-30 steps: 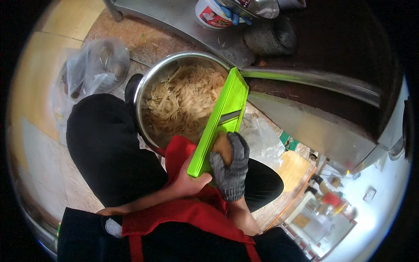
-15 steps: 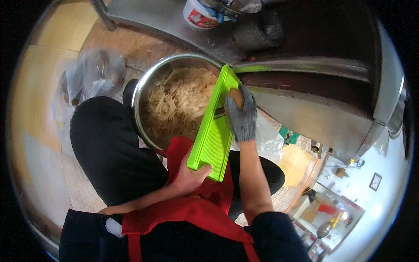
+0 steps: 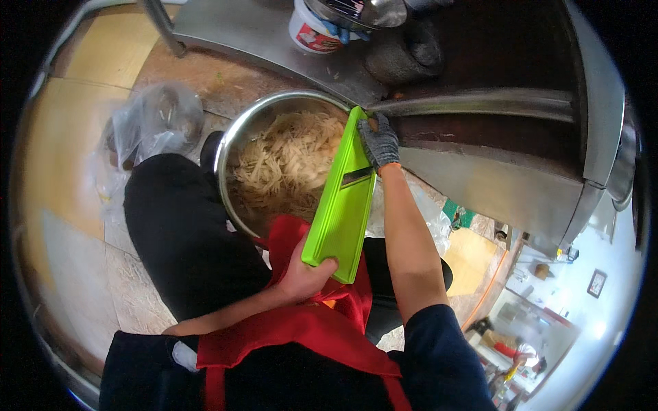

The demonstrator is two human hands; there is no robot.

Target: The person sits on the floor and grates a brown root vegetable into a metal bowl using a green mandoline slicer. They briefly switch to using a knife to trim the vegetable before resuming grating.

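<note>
A bright green mandoline slicer (image 3: 340,222) slants over a large metal pot (image 3: 221,164), its far end by the pot's rim. Bare, my left hand (image 3: 308,275) is closed around the slicer's near end. My right hand (image 3: 381,144), in a grey knit glove, presses on the slicer's far part, beyond the dark slanted blade (image 3: 356,177). Its fingers curl over a brown-skinned piece that looks like a potato (image 3: 373,125), mostly hidden by the glove. Pale shreds (image 3: 295,154) lie heaped inside the pot.
A steel shelf (image 3: 233,38) runs beyond the pot, bearing a white bucket (image 3: 312,34) and a dark stone mortar (image 3: 408,58). Clear plastic bags (image 3: 154,123) with round things inside sit at the left. My bent knee (image 3: 164,185) is beside the pot.
My right hand has slid away from me along the slicer, from around the blade to the far end, with the brown piece under it. My left hand keeps its hold.
</note>
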